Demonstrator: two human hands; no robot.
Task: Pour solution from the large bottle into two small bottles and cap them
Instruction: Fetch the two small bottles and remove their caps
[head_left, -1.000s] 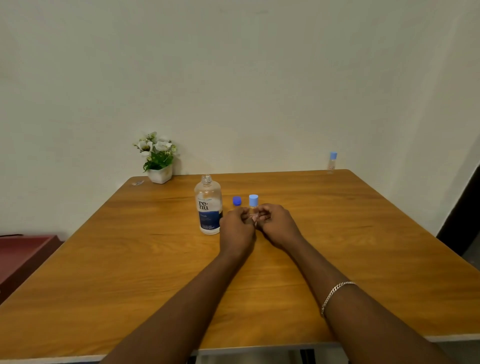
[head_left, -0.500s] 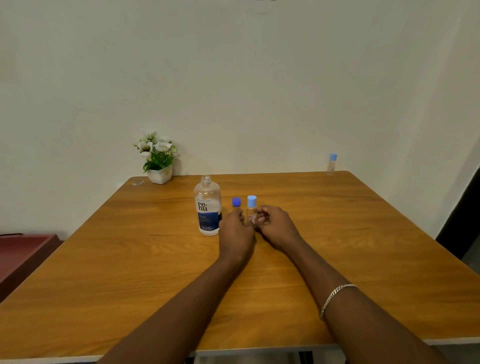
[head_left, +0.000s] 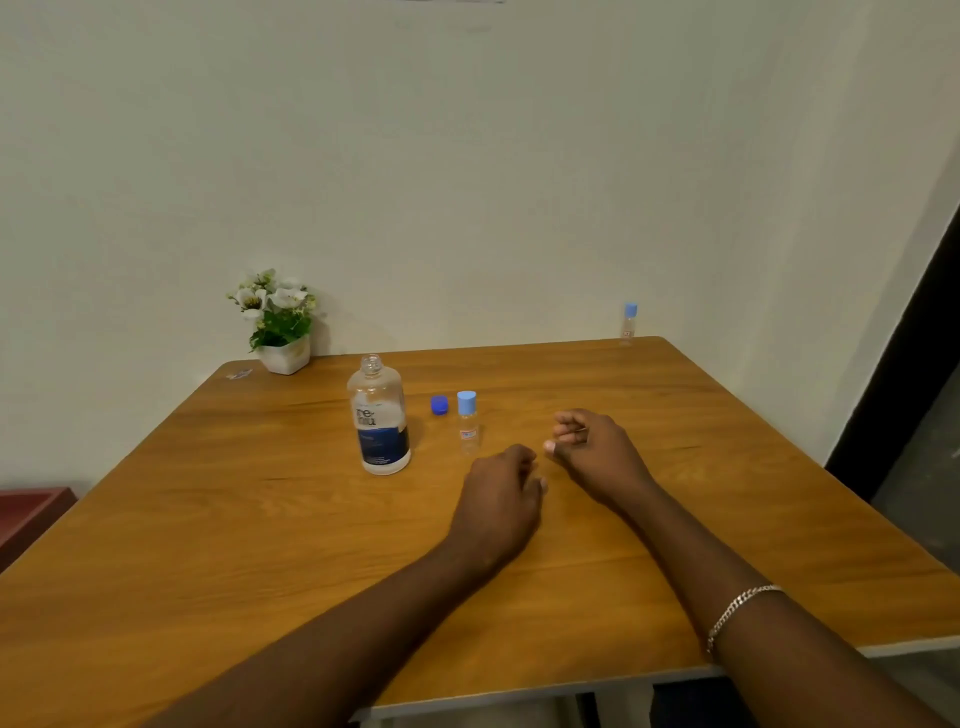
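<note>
Entry: one person's two forearms and hands, seen from the head camera.

1. The left hand (head_left: 498, 499) is bare, and its bare forearm runs off the view toward 7 o'clock.
2. The right hand (head_left: 597, 452) is bare, and its bare forearm runs off the view toward 5 o'clock. Short-trimmed nails show on the thumb and one finger.
3. Worn: one slim silver-coloured flat-link metal chain bracelet (head_left: 743, 610) lies across the right forearm behind the wrist, at about 4 o'clock of the view. Its links catch the light along the upper edge. The clasp is hidden.
</note>
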